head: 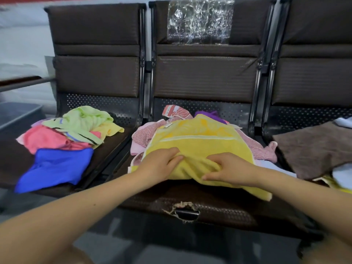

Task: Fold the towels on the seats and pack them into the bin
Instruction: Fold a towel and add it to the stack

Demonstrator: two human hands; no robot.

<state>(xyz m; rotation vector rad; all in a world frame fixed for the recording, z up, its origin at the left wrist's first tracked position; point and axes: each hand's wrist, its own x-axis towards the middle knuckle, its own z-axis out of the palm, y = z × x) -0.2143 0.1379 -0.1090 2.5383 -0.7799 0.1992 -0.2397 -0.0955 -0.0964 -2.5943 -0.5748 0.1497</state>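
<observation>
Three dark brown padded seats stand joined in a row, and towels lie on all three. On the middle seat a yellow terry towel with a pale woven band lies spread on top of a heap of pink patterned cloths, with a purple cloth showing behind it near the seat's back edge. Both hands are on the yellow towel's near edge: the left hand grips a bunched fold with curled fingers, and the right hand pinches the fabric just beside it, thumb tucked under the fold. A loose corner of the towel hangs over the seat's front edge.

On the left seat sits a pile of at least four: a light green towel, a pink towel, a pale yellow cloth and a bright blue cloth at the front edge. On the right seat a brown towel lies flat over white cloths. A grey plastic bin stands at the far left, partly cut off. Crinkled clear plastic covers part of the middle backrest, and the middle seat's front edge is torn.
</observation>
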